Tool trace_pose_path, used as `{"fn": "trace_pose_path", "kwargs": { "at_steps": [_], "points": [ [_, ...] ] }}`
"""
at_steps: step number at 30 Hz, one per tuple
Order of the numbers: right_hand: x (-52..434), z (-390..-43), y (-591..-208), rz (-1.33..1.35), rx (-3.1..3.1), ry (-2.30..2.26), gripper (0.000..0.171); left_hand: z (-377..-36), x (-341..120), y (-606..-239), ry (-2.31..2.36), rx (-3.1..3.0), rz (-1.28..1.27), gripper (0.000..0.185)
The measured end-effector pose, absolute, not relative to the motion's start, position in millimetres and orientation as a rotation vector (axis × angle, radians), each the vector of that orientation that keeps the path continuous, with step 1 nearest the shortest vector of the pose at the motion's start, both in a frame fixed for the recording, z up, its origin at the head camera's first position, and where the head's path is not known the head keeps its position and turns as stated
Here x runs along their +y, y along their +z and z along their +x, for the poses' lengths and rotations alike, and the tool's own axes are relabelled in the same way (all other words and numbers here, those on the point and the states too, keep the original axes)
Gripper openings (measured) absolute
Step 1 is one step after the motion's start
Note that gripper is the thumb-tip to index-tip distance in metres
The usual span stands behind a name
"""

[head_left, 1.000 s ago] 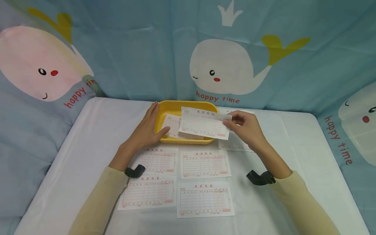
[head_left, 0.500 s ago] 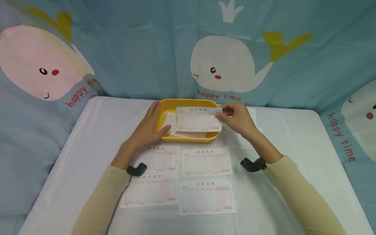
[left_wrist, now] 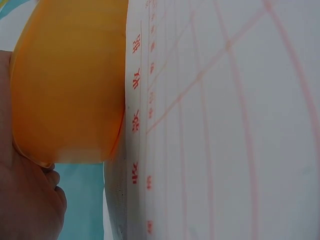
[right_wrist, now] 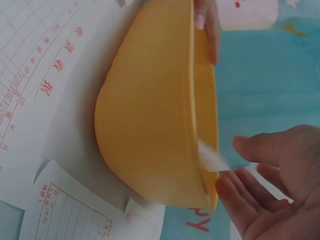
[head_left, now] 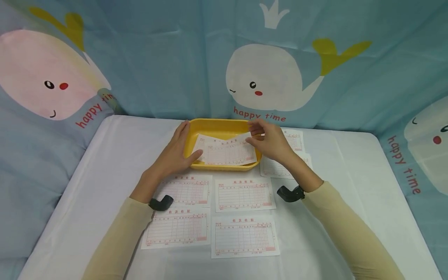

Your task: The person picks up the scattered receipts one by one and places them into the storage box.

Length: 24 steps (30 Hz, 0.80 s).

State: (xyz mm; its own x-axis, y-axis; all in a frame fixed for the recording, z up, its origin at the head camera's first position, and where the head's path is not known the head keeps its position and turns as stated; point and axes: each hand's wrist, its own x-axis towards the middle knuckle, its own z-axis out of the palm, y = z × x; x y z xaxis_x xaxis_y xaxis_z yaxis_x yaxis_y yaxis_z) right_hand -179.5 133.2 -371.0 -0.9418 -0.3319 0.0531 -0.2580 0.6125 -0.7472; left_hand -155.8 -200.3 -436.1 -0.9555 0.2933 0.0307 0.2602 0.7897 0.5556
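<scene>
R hand has lowered the receipt into the yellow tray at table's far edge, fingers pinching its corner w/ L hand flat, steadying tray's left rim—nearly deposited.

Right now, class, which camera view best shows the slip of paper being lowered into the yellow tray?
The head view: the slip lies whole across the yellow tray, with the right hand at its corner. The right wrist view shows only a white corner over the rim. The left wrist view shows none of it.
</scene>
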Motion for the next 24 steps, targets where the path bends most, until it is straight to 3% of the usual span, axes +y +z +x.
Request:
{"fn": "trace_pose_path", "kwargs": {
  "at_steps": [6, 24],
  "points": [
    [144.8, -175.4, -367.2, -0.482, 2.83, -1.334, 0.064, -155.3, -200.5, -436.3, 0.892, 2.919, 0.459, 0.105],
    [195.1, -152.2, -393.9, -0.533, 2.95, -1.235, 0.05, -155.1, -200.2, -435.4, 0.888, 2.924, 0.454, 0.107]
  ]
}}
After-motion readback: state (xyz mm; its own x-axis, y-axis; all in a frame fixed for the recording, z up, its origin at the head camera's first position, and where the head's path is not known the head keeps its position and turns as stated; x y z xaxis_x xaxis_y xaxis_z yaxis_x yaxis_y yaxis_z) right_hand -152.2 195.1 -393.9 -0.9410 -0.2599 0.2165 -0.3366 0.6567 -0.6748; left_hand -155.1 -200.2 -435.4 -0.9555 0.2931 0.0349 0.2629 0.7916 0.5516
